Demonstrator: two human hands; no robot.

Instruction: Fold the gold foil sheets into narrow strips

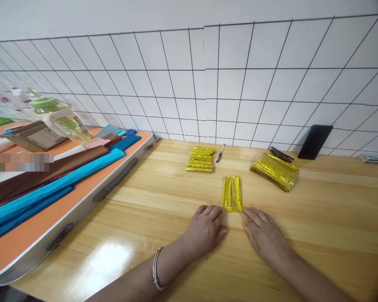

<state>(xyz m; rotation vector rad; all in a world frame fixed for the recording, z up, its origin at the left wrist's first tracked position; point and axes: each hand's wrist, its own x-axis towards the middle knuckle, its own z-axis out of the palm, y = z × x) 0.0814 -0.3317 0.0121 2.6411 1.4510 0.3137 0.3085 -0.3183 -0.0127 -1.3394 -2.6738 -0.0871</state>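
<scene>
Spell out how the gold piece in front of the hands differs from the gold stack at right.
The gold piece lies close by the left hand and right hand; the gold stack lies apart from both. The piece shows two narrow strips; the stack, one broader top. Both are shiny.

Head view, forward and down

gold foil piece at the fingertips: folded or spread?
Folded: the gold foil piece shows two long flaps side by side, joined at the near edge.
</scene>
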